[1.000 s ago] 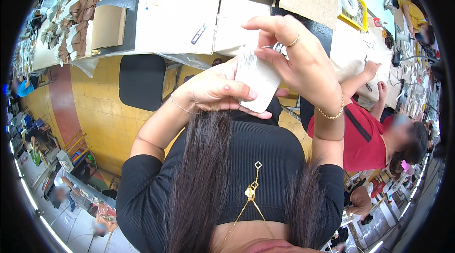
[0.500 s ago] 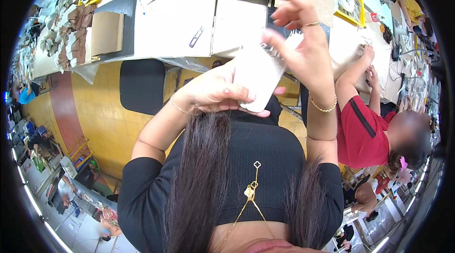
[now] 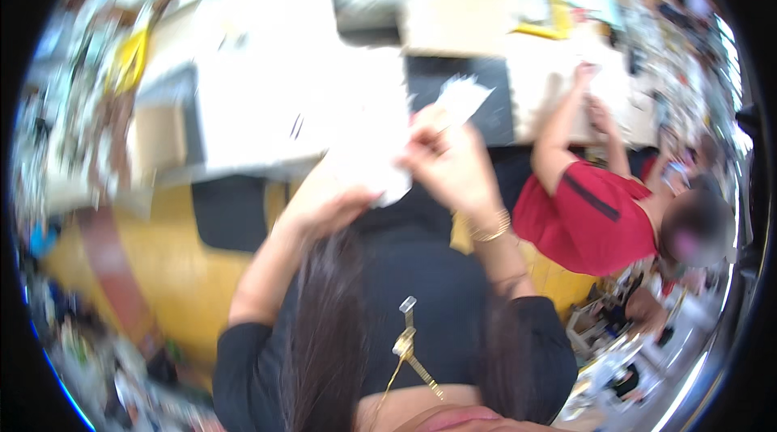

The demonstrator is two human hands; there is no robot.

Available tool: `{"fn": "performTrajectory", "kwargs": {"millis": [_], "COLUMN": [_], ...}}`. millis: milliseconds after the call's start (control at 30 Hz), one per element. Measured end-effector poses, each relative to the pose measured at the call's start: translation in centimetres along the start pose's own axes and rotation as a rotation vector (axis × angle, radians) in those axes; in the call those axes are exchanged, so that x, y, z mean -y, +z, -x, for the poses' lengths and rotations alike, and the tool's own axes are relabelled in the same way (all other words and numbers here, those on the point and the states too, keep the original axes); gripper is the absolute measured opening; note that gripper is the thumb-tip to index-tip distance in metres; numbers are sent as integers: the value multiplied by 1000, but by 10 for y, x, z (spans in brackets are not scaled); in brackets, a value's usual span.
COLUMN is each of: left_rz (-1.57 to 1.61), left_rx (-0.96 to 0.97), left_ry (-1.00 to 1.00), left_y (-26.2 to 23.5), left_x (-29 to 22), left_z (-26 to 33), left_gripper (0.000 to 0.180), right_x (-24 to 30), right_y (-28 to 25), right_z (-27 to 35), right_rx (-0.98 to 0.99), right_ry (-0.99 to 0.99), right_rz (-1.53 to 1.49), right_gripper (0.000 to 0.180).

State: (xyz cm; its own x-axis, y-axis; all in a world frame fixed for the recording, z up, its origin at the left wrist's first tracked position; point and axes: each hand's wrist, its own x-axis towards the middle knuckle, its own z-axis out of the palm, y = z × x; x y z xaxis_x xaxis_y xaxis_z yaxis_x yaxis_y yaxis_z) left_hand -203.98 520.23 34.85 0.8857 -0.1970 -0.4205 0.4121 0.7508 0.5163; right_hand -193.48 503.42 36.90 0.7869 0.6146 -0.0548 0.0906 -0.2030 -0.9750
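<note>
The picture is blurred by motion. My left hand (image 3: 328, 207) and my right hand (image 3: 453, 165) are raised in front of my chest and together hold a white sheet-like piece (image 3: 380, 161). A small white scrap (image 3: 463, 98) sticks up above the fingers of my right hand. A gold bracelet (image 3: 490, 228) sits on my right wrist. My long dark hair (image 3: 328, 335) hangs down over my black top, with a gold pendant (image 3: 405, 343) at the middle.
A white worktable (image 3: 267, 84) stretches ahead with a cardboard box (image 3: 158, 137), a dark mat (image 3: 465, 104) and a yellow frame (image 3: 546, 15). At the right a person in a red shirt (image 3: 591, 218) works at the table. The floor (image 3: 154, 270) below is yellow.
The view has swung and blurred. Both hands, holding the white piece, sit lower and further right in the picture, and the person in red is closer to the middle.
</note>
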Motion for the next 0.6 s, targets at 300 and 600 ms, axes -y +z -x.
{"fn": "performTrajectory", "kwargs": {"millis": [300,600], "left_rz": [-44,-66], "left_rx": [29,72], "left_ry": [251,243], "left_y": [23,25], "left_x": [-1,-1], "left_z": [-11,-21], "left_gripper": [102,100], "right_x": [14,4], "right_y": [-1,-6], "right_z": [2,0], "right_rx": [-182,-193], "right_ry": [-117,-93], "right_rz": [334,185], "right_gripper": [25,21]}}
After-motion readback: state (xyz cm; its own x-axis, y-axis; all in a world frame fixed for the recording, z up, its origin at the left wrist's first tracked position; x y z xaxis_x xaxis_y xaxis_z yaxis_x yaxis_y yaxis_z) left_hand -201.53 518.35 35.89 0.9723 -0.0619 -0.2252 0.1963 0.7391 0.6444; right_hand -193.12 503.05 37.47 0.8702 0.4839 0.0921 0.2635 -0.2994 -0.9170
